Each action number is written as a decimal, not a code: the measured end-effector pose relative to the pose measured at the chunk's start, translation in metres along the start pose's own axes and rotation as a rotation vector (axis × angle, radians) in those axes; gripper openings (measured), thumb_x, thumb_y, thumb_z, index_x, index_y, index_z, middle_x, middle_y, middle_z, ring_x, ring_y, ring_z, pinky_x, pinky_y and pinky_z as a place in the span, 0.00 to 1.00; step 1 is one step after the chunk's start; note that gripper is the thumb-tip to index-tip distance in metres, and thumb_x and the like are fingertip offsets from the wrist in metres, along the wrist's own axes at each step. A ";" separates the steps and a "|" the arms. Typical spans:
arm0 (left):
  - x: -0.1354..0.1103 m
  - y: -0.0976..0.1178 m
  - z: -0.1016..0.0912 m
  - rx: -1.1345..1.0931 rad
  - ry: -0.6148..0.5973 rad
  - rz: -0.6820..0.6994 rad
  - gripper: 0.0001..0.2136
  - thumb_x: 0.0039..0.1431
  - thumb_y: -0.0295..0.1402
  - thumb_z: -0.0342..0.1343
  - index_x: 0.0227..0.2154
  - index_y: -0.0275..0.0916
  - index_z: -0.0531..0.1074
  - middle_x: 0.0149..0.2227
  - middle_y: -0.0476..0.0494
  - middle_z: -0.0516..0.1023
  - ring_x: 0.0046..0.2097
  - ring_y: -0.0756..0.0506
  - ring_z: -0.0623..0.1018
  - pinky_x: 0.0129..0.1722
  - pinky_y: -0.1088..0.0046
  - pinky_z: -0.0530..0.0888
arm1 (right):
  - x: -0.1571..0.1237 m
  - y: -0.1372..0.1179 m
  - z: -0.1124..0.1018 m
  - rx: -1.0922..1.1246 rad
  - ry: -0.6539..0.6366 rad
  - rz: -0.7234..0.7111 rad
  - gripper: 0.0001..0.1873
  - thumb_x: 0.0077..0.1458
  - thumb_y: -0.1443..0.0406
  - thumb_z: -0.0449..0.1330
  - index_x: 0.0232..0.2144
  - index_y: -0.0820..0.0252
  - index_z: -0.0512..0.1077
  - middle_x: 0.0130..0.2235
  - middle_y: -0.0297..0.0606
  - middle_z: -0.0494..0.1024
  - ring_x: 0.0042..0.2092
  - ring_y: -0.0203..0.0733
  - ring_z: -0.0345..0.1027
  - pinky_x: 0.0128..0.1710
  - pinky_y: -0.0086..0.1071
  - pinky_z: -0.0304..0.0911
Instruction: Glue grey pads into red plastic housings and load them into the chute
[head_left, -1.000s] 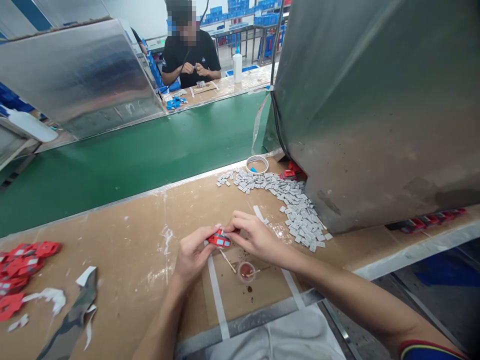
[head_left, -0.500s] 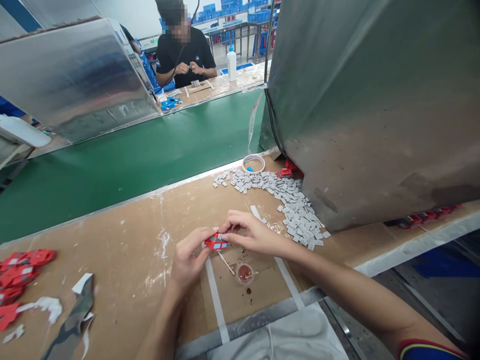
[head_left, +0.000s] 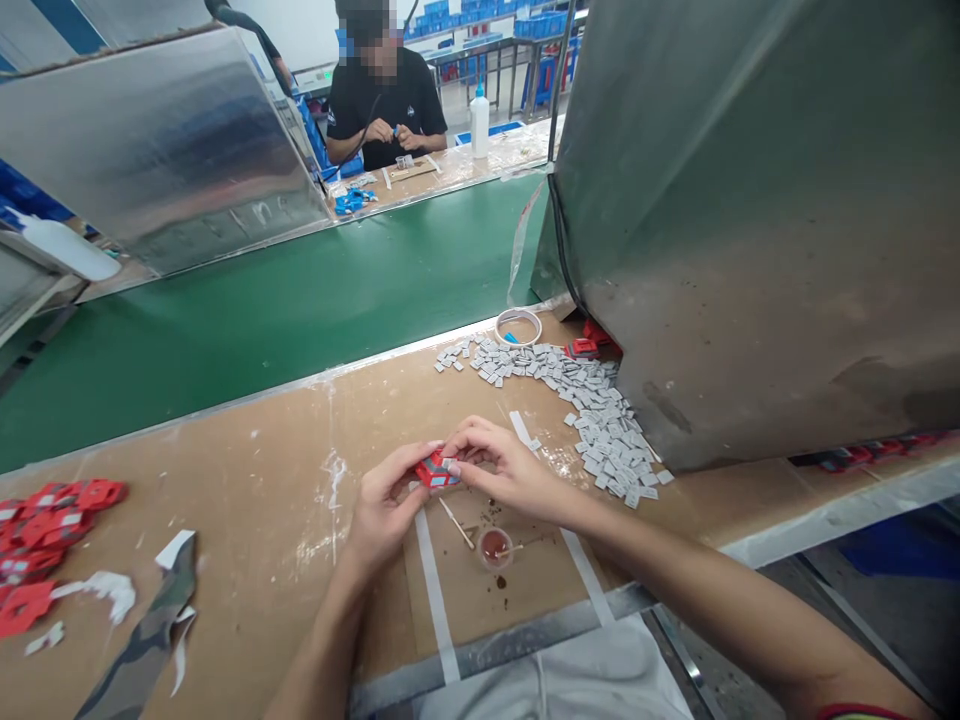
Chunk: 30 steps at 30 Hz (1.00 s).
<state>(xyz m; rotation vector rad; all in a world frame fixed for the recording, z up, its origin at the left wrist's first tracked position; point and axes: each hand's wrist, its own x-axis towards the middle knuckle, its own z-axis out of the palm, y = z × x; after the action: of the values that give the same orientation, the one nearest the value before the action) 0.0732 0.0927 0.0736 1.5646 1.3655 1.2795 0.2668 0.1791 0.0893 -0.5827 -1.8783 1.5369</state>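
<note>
My left hand (head_left: pixel 382 505) and my right hand (head_left: pixel 506 470) meet over the brown bench, both pinched on one small red plastic part (head_left: pixel 436 470). The right fingertips press on its top, where a small grey piece sits. Just below the hands lie a thin wooden stick (head_left: pixel 456 523) and a tiny clear cup of brown glue (head_left: pixel 495 546) with another stick in it. A spread of several small grey pieces (head_left: pixel 592 405) lies to the right of my right hand.
A pile of red parts (head_left: pixel 45 530) sits at the far left by white scraps. A tape roll (head_left: pixel 517 326) and a big metal hood (head_left: pixel 750 220) stand at the right. Beyond the green conveyor belt (head_left: pixel 262 310) a person in black (head_left: pixel 382 95) works.
The hands stay pinched on the red part; the right fingers have shifted slightly on its top. The view has swung a little.
</note>
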 end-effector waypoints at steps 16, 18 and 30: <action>-0.001 0.008 0.006 0.045 0.021 0.018 0.16 0.58 0.31 0.63 0.50 0.38 0.77 0.47 0.37 0.80 0.47 0.43 0.81 0.46 0.68 0.79 | -0.003 0.006 0.008 -0.111 0.063 -0.096 0.07 0.60 0.68 0.57 0.29 0.61 0.68 0.35 0.35 0.66 0.37 0.36 0.65 0.39 0.31 0.63; -0.002 0.009 0.005 0.135 0.022 0.075 0.16 0.59 0.29 0.62 0.50 0.38 0.76 0.47 0.36 0.81 0.47 0.43 0.81 0.48 0.67 0.78 | -0.003 0.007 0.010 -0.126 0.065 -0.095 0.08 0.61 0.67 0.57 0.28 0.61 0.67 0.34 0.34 0.64 0.36 0.36 0.64 0.37 0.31 0.62; 0.001 0.008 0.011 0.007 0.093 0.167 0.15 0.60 0.26 0.59 0.50 0.42 0.73 0.50 0.39 0.78 0.52 0.44 0.79 0.52 0.67 0.76 | -0.002 0.015 0.015 -0.160 0.124 -0.260 0.08 0.61 0.68 0.59 0.44 0.58 0.68 0.45 0.42 0.71 0.47 0.42 0.70 0.48 0.39 0.69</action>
<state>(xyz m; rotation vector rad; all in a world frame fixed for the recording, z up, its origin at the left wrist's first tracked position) 0.0856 0.0931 0.0779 1.6714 1.3197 1.4649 0.2567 0.1702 0.0723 -0.4703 -1.9079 1.1668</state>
